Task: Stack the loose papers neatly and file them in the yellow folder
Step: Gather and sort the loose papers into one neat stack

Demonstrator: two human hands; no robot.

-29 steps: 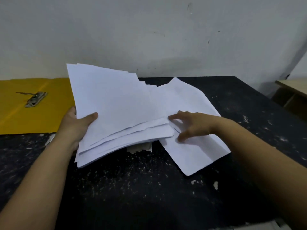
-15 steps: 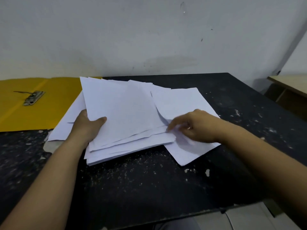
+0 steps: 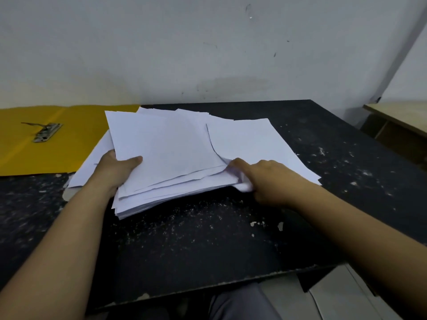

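Head view: right hand [image 3: 270,179] fingertips hidden under papers [image 3: 171,153]

The yellow folder [image 3: 57,144] is cut off by the picture's edge at 9 o'clock, and its corner toward 3 o'clock is hidden under the papers [image 3: 166,148]. The fingers of the left hand [image 3: 115,169] are hidden beneath the stack, only the thumb shows on top. At 3 o'clock the wooden shelf [image 3: 402,121] is cut by the edge, and the right hand [image 3: 265,179] covers the paper corner, so its fingertips cannot be told.
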